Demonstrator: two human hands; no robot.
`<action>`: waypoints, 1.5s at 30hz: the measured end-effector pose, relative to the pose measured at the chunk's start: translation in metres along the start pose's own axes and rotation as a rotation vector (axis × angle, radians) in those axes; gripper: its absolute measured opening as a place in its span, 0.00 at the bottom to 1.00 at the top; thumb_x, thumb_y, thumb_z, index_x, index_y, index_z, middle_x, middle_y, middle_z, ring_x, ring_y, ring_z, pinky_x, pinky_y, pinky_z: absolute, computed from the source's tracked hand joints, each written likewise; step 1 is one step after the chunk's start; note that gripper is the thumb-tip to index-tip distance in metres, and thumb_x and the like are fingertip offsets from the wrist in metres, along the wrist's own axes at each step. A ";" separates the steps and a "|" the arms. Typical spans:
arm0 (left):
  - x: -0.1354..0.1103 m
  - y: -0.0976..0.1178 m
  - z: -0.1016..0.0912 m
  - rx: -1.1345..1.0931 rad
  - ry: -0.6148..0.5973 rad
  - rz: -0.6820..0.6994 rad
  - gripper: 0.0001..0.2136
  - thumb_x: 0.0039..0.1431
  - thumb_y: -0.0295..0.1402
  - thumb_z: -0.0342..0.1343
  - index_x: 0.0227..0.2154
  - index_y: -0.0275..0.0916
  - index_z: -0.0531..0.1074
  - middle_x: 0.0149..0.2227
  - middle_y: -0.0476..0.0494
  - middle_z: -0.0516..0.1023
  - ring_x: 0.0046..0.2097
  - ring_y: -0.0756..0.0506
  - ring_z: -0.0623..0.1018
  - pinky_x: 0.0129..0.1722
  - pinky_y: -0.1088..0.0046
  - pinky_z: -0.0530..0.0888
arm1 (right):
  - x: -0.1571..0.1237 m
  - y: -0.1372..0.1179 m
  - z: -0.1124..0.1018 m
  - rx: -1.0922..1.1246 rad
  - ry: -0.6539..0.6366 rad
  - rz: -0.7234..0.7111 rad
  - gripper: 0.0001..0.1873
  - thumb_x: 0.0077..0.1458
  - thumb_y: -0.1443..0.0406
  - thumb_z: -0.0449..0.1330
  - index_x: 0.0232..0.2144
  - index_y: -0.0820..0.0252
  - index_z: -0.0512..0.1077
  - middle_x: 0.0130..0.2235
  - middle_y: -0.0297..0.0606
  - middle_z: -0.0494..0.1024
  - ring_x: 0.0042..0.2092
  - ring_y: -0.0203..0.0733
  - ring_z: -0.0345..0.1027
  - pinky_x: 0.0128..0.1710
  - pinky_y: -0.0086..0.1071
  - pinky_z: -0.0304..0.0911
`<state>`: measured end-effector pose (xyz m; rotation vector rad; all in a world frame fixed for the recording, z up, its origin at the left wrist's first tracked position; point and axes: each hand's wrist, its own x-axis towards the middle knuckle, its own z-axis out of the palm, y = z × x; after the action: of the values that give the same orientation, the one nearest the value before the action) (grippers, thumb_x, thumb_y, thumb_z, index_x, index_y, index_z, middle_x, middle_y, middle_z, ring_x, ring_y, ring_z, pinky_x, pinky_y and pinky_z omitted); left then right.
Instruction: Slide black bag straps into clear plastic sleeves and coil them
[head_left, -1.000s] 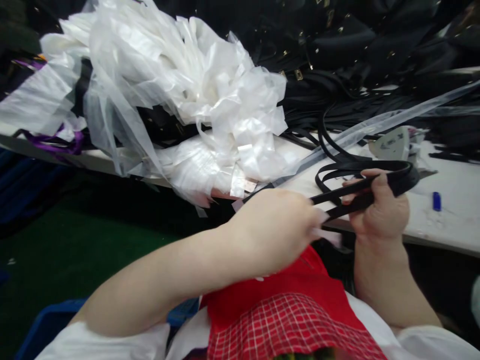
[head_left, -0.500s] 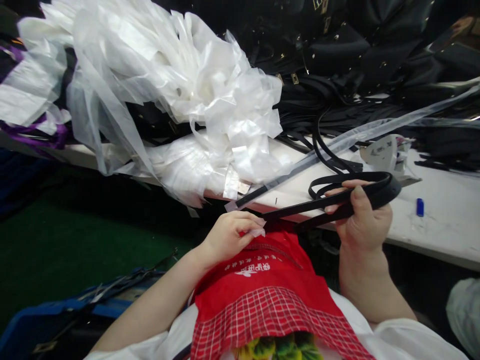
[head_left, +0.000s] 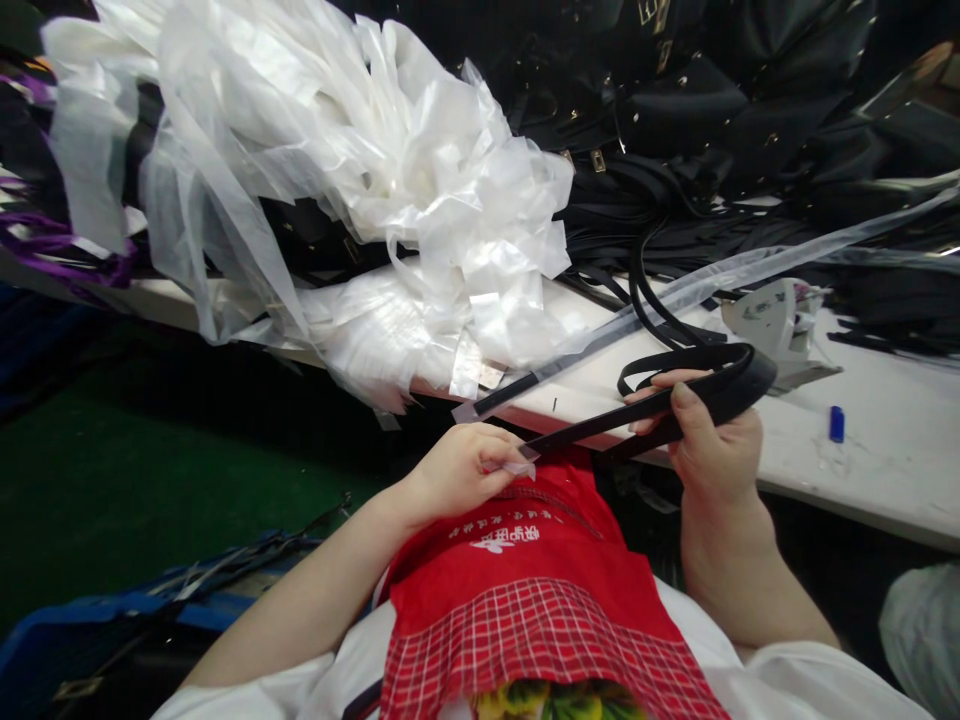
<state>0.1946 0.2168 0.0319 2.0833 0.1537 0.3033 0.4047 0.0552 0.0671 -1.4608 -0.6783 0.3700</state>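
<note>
My right hand (head_left: 716,440) grips a looped black strap (head_left: 600,418), thumb on top, just over the table edge. One end of the strap runs left to my left hand (head_left: 469,465). There my fingers pinch the mouth of a clear plastic sleeve (head_left: 527,462), and the strap's tip meets it; how far the tip is inside cannot be made out. Beyond my left hand, another black strap in a long clear sleeve (head_left: 577,358) lies slantwise across the table. More black strap loops (head_left: 651,290) stand behind my right hand.
A big heap of white plastic sleeves (head_left: 420,180) covers the table's left part. Black bags with metal clasps (head_left: 682,120) are piled at the back. On the white table (head_left: 885,470) are a blue cap-like piece (head_left: 836,424) and a cut white container (head_left: 765,320). A blue crate (head_left: 67,640) stands lower left.
My right hand has moved slightly left with the looped strap, bringing the strap's end closer against the sleeve in my left hand. My left hand has barely moved.
</note>
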 end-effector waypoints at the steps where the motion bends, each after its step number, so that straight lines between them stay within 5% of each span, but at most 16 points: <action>1: 0.001 0.000 0.000 -0.034 -0.038 -0.021 0.08 0.58 0.25 0.57 0.30 0.41 0.81 0.35 0.48 0.83 0.37 0.49 0.81 0.39 0.78 0.75 | 0.001 -0.001 -0.001 -0.014 -0.033 0.011 0.14 0.57 0.57 0.64 0.38 0.62 0.76 0.28 0.39 0.81 0.22 0.37 0.74 0.22 0.29 0.74; 7: 0.003 -0.001 0.002 -0.229 -0.184 -0.118 0.06 0.56 0.26 0.59 0.29 0.38 0.81 0.35 0.45 0.83 0.36 0.48 0.81 0.39 0.77 0.74 | 0.005 -0.011 0.000 -0.101 -0.250 0.086 0.16 0.58 0.56 0.63 0.41 0.62 0.76 0.33 0.41 0.83 0.25 0.38 0.76 0.23 0.28 0.74; 12: 0.008 -0.001 0.011 -0.336 -0.121 -0.208 0.06 0.55 0.29 0.60 0.25 0.35 0.80 0.29 0.46 0.82 0.31 0.48 0.79 0.35 0.76 0.74 | 0.001 0.004 0.023 -0.089 -0.441 0.196 0.18 0.61 0.53 0.59 0.41 0.62 0.76 0.31 0.39 0.82 0.25 0.39 0.77 0.25 0.29 0.75; 16: 0.011 -0.002 0.016 -0.352 0.008 -0.326 0.07 0.54 0.29 0.61 0.23 0.35 0.79 0.26 0.45 0.81 0.29 0.48 0.79 0.32 0.76 0.75 | -0.002 0.022 0.027 -0.335 -0.604 0.155 0.26 0.64 0.50 0.52 0.27 0.61 0.79 0.27 0.40 0.81 0.29 0.41 0.77 0.31 0.32 0.75; 18: 0.010 -0.003 0.016 -0.367 0.035 -0.393 0.06 0.52 0.29 0.62 0.23 0.34 0.79 0.25 0.45 0.81 0.27 0.48 0.79 0.30 0.76 0.75 | -0.001 0.019 0.018 -0.424 -0.516 0.070 0.31 0.65 0.48 0.49 0.21 0.60 0.78 0.25 0.41 0.80 0.28 0.41 0.76 0.29 0.32 0.73; 22: 0.009 -0.006 0.015 -0.387 -0.058 -0.385 0.10 0.54 0.36 0.64 0.23 0.34 0.78 0.21 0.46 0.79 0.23 0.49 0.77 0.25 0.77 0.73 | 0.003 -0.006 0.002 -0.194 -0.071 -0.049 0.38 0.64 0.43 0.43 0.18 0.61 0.75 0.18 0.40 0.75 0.20 0.40 0.71 0.17 0.30 0.66; 25: 0.011 -0.008 0.018 -0.303 -0.086 -0.283 0.11 0.54 0.37 0.64 0.22 0.35 0.77 0.24 0.47 0.79 0.26 0.50 0.77 0.27 0.79 0.72 | 0.006 -0.025 0.008 -0.045 0.198 -0.159 0.37 0.62 0.41 0.46 0.16 0.61 0.71 0.15 0.37 0.71 0.17 0.39 0.68 0.13 0.29 0.61; 28: 0.012 -0.009 0.021 -0.243 -0.085 -0.239 0.11 0.55 0.36 0.64 0.21 0.35 0.77 0.24 0.48 0.79 0.26 0.50 0.76 0.28 0.78 0.72 | 0.007 -0.033 0.018 -0.007 0.328 -0.253 0.35 0.62 0.42 0.48 0.15 0.59 0.69 0.14 0.35 0.68 0.16 0.38 0.67 0.13 0.28 0.59; 37: 0.008 -0.006 0.018 -0.214 -0.117 -0.199 0.08 0.55 0.37 0.64 0.27 0.37 0.81 0.25 0.48 0.79 0.27 0.50 0.76 0.30 0.78 0.70 | 0.000 -0.027 0.024 -0.080 0.317 -0.283 0.36 0.62 0.41 0.47 0.15 0.59 0.69 0.16 0.36 0.70 0.18 0.39 0.69 0.14 0.29 0.59; 45: 0.008 -0.004 0.019 -0.205 -0.111 -0.195 0.10 0.54 0.37 0.64 0.22 0.36 0.78 0.25 0.48 0.79 0.27 0.50 0.76 0.30 0.77 0.71 | -0.002 -0.011 0.021 -0.118 0.257 -0.376 0.36 0.63 0.42 0.46 0.15 0.58 0.71 0.15 0.36 0.72 0.17 0.39 0.69 0.14 0.30 0.60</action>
<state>0.2076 0.2050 0.0206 1.8597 0.2467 0.0801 0.3877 0.0694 0.0767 -1.4236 -0.7553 -0.1486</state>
